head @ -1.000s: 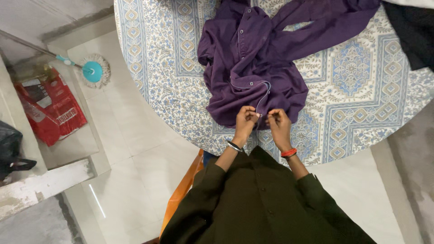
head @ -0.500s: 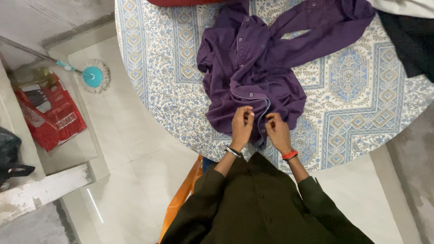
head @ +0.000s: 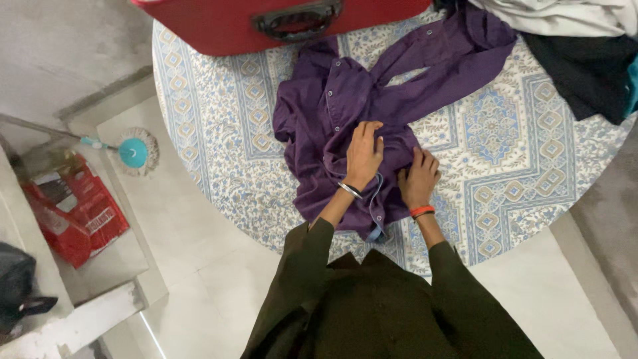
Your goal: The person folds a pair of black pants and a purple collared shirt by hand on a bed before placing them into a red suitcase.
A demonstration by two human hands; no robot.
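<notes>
The purple shirt (head: 332,126) lies rumpled on the round table (head: 531,153), near my edge of it, front placket up so the row of buttons faces me. One sleeve (head: 452,53) trails away toward the far right, and the lower hem hangs close to the table's rim just in front of my body.

My left hand (head: 364,154) rests flat on the shirt's middle, fingers together and stretched out, palm down, gripping nothing; I judge it presses the cloth to keep it from sliding on the printed cover. A thin bangle (head: 349,191) sits on that wrist. My right hand (head: 419,178) lies just beside it, on the shirt's right fold, fingers spread a little and also flat, holding nothing that I can see. A red band (head: 421,212) circles that wrist. The two hands are close but apart, with the buttoned edge running between them.

Beyond the shirt, a red suitcase (head: 219,26) stands at the far side of the table, its black handle (head: 297,20) turned toward me; the shirt's collar end lies just beside it. At the far right, dark clothes (head: 585,73) and a pale garment (head: 565,14) are heaped, well apart from my hands.

Off the table to the left, a mop (head: 135,153) rests on the tiled floor, and a red bag (head: 76,213) lies near it.
</notes>
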